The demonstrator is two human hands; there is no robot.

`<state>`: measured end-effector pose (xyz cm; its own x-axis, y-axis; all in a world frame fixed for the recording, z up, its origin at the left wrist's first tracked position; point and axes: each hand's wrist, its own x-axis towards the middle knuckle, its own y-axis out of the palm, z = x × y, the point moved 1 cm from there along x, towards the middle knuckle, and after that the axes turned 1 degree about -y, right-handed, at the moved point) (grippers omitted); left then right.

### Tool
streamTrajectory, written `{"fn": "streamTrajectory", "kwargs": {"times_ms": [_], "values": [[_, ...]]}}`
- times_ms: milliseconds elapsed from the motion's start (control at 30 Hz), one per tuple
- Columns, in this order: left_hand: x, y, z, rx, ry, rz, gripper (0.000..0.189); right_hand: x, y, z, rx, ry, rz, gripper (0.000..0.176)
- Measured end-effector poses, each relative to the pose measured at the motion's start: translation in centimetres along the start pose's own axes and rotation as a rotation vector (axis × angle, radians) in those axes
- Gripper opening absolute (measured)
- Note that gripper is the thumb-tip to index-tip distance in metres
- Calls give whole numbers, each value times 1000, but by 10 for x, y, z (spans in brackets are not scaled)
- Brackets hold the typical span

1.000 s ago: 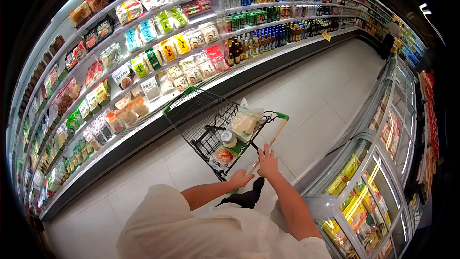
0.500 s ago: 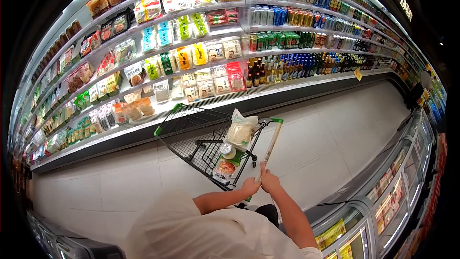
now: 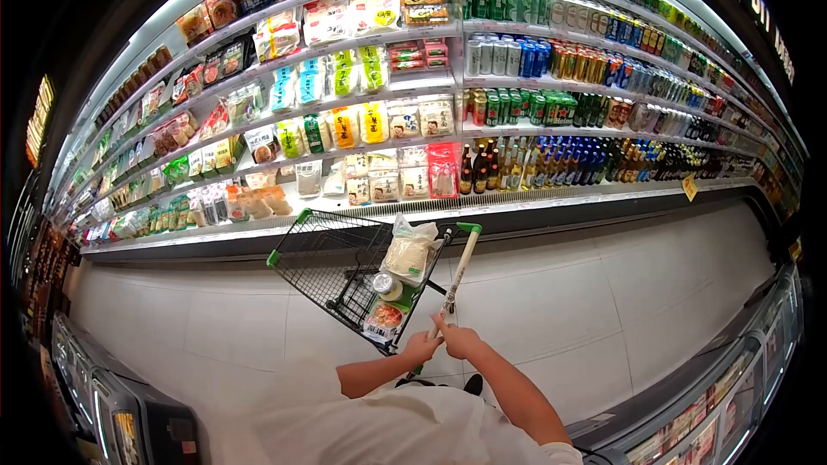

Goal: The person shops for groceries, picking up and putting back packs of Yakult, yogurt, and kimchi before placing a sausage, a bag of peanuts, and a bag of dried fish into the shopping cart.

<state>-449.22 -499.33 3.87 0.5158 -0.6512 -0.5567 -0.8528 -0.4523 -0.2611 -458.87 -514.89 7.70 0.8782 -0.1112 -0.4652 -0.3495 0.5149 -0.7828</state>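
Both of my hands are wrapped round the pale handle bar (image 3: 463,265) of a shopping cart (image 3: 315,250) with a black wire basket and green corners. My left hand (image 3: 420,348) grips the bar close beside my right hand (image 3: 461,340), which sits slightly farther along it. Near the handle in the cart lie a clear plastic bag of pale food (image 3: 410,251), a jar with a white lid (image 3: 387,286) and a pack with a food picture (image 3: 385,317). The rest of the basket shows bare wire.
A refrigerated shelf wall runs ahead, with packaged foods (image 3: 341,125) on the left and drink cans and bottles (image 3: 551,108) on the right. Glass-topped freezers (image 3: 689,422) stand behind at right, another freezer (image 3: 129,413) at lower left. Pale tiled floor (image 3: 551,310) lies between.
The view has turned and tilted up, so the shelves appear lower and farther right. The cart has swung slightly against the shelf. Both hands keep their grip on the handle.
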Motion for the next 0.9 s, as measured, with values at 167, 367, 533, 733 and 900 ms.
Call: {"fn": "streamTrajectory", "kwargs": {"times_ms": [167,367,533,733,900], "values": [[9,0,-16,5,-16,-99,48,27,-31,-27,-28,-150,144,102],[19,-5,-15,86,-41,-138,50,71,-48,-44,-31,-393,161,98],[39,-17,-25,115,-90,-176,53,106,-84,-52,-51,-519,283,97],[76,-32,-45,120,-100,-293,53,181,-139,-75,-2,-575,277,93],[109,-44,-64,67,-176,-358,52,271,-213,-111,-116,-445,252,92]]}}
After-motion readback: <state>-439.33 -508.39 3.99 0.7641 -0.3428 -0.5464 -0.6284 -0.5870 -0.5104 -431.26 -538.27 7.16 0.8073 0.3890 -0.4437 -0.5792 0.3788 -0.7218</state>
